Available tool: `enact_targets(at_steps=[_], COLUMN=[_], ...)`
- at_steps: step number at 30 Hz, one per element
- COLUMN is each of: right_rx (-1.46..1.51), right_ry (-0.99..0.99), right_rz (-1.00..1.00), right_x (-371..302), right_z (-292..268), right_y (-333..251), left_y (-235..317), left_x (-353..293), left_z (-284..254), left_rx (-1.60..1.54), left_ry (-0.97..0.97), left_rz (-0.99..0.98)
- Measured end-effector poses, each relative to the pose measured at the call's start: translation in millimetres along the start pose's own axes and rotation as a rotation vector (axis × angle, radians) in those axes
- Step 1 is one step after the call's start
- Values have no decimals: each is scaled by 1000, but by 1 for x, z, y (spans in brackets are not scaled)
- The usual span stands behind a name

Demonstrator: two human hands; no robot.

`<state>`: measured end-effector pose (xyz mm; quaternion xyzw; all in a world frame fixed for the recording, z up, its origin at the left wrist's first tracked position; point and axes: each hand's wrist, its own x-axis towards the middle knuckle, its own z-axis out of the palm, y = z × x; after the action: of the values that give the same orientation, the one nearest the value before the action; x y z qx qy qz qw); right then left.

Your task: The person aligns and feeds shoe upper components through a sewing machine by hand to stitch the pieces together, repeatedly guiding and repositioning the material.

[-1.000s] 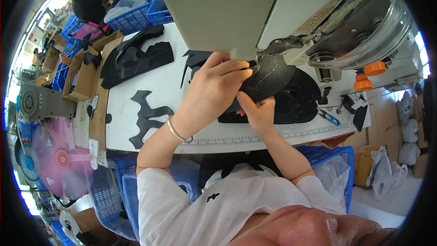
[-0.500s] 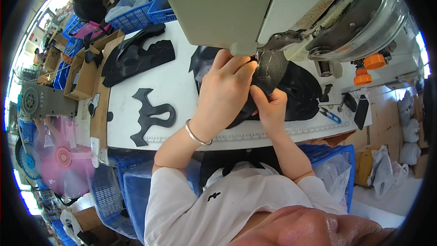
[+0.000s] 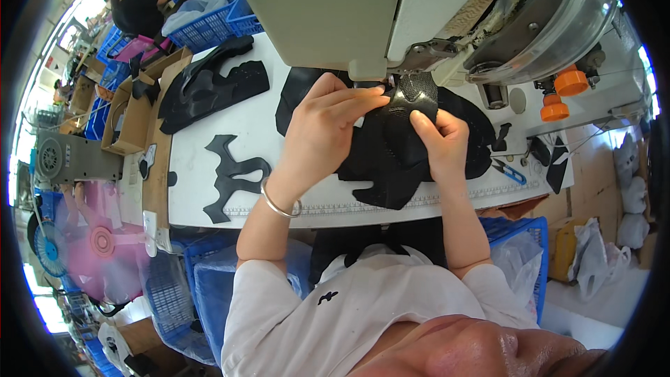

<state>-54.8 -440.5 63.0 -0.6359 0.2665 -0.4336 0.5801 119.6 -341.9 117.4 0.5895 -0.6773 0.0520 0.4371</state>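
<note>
A black textured sheet piece [image 3: 396, 115] lies under the head of a sewing machine [image 3: 328, 17], its shiny meshed part close to the needle area. My right hand [image 3: 447, 143] grips its right side, thumb on top and the other fingers mostly hidden. My left hand [image 3: 324, 126], with a bangle at the wrist, lies at its left edge. Its fingers stretch toward the needle area; its thumb cannot be made out. More black material [image 3: 467, 132] spreads behind my right hand.
At left on the white table [image 3: 192, 167] lie a forked black cutout [image 3: 234, 174] and stacked black pieces [image 3: 209, 87]. Blue thread snips [image 3: 511, 172] rest at right. A ruler strip [image 3: 447, 201] runs along the front edge. A pink fan [image 3: 103, 243] stands left; a person [image 3: 136, 7] sits far off.
The black piece has swung and come nearer me, showing more of its surface. My left hand has shifted left and down with fingers straighter; my right hand has moved right and up.
</note>
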Motion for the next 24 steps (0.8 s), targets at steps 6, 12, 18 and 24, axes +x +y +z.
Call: enact_targets(at_steps=[6, 12, 18, 24], right_rx=[-54, -103, -139, -251], right_ry=[-63, -147, -22, 41], right_rz=[-13, 70, 71, -99], right_x=[11, 27, 33, -22], right_z=[-11, -24, -46, -51], right_y=[-10, -18, -2, -15], left_y=[-7, -11, -7, -6], left_x=[1, -3, -6, -26], left_z=[-1, 11, 17, 13], left_rx=[12, 182, 304, 150], left_ry=[-9, 74, 115, -23], left_rz=[124, 272, 368, 251])
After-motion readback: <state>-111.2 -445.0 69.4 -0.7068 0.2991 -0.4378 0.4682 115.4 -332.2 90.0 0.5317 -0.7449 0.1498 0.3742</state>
